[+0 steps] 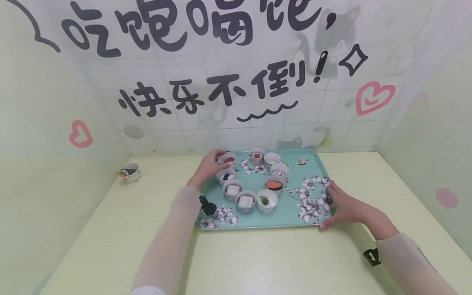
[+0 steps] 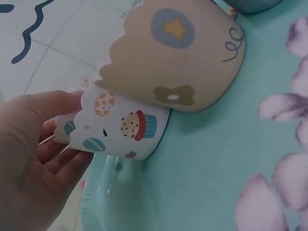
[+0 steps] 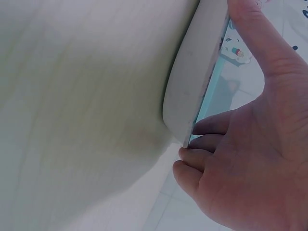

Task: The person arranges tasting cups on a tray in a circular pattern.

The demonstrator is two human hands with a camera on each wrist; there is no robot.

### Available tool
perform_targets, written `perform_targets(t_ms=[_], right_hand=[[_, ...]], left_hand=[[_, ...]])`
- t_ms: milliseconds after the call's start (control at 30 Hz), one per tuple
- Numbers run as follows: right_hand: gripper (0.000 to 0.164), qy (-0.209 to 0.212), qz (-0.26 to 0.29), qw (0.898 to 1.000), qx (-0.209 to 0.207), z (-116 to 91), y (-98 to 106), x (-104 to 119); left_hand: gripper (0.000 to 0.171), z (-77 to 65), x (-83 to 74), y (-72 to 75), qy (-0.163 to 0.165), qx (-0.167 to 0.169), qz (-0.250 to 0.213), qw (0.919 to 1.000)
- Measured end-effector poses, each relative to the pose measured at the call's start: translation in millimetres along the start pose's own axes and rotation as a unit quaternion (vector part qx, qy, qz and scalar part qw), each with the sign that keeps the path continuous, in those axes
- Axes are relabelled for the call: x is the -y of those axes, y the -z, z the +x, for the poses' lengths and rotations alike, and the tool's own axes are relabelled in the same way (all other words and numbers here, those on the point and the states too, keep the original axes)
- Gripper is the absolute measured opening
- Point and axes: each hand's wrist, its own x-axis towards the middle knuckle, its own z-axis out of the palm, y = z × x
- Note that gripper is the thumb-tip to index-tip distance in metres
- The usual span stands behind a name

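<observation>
My left hand [image 1: 209, 166] grips a small paper baking cup at the far left corner of the teal floral tray [image 1: 258, 221]. In the left wrist view this white cup [image 2: 122, 125] has a cupcake print and a scalloped rim; the thumb lies at the rim, the fingers partly behind it. Beside it stands a beige cup [image 2: 180, 53] with a star. My right hand [image 1: 348, 207] holds the tray's near right corner, thumb at the front edge and fingers along the right rim. Several cups with sushi-like pieces form a ring, among them an orange-topped piece [image 1: 274, 186].
Off the tray, another cup [image 1: 132, 173] with a dark-wrapped piece stands at the table's far left. The pale table [image 1: 258, 262] is bounded by printed walls at the back and sides. A dark wrist-strap part [image 1: 208, 206] overlaps the tray's left side.
</observation>
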Motion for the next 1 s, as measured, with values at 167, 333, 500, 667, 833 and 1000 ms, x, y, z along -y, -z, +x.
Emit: perform_targets(t_ms=[167, 333, 500, 667, 833, 1000], right_hand=[[0.136, 0.0, 0.004, 1.0, -0.002, -1, 1, 1], [0.136, -0.002, 0.005, 1.0, -0.002, -1, 2, 3], [0.136, -0.004, 0.002, 1.0, 0.0, 0, 2, 2], [0.136, -0.008, 0.0, 1.0, 0.001, 0, 3, 2], [0.136, -0.01, 0.0, 1.0, 0.004, 0, 3, 2], [0.137, -0.009, 0.017, 1.0, 0.004, -2, -1, 1]], left_hand=[[0.053, -1.3, -0.3, 0.7, -0.022, 0.028, 0.01, 0.9993], [0.051, -2.9, 2.6, 1.5, -0.029, 0.049, 0.004, 0.9984], [0.054, -4.1, 6.3, 3.8, -0.029, 0.057, -0.009, 0.9979], [0.058, -6.3, 8.0, 5.4, -0.012, 0.063, -0.019, 0.9978], [0.06, -9.3, 8.9, 6.3, 0.009, 0.067, -0.03, 0.9973], [0.062, -13.2, 8.4, 6.8, 0.016, 0.067, -0.035, 0.997]])
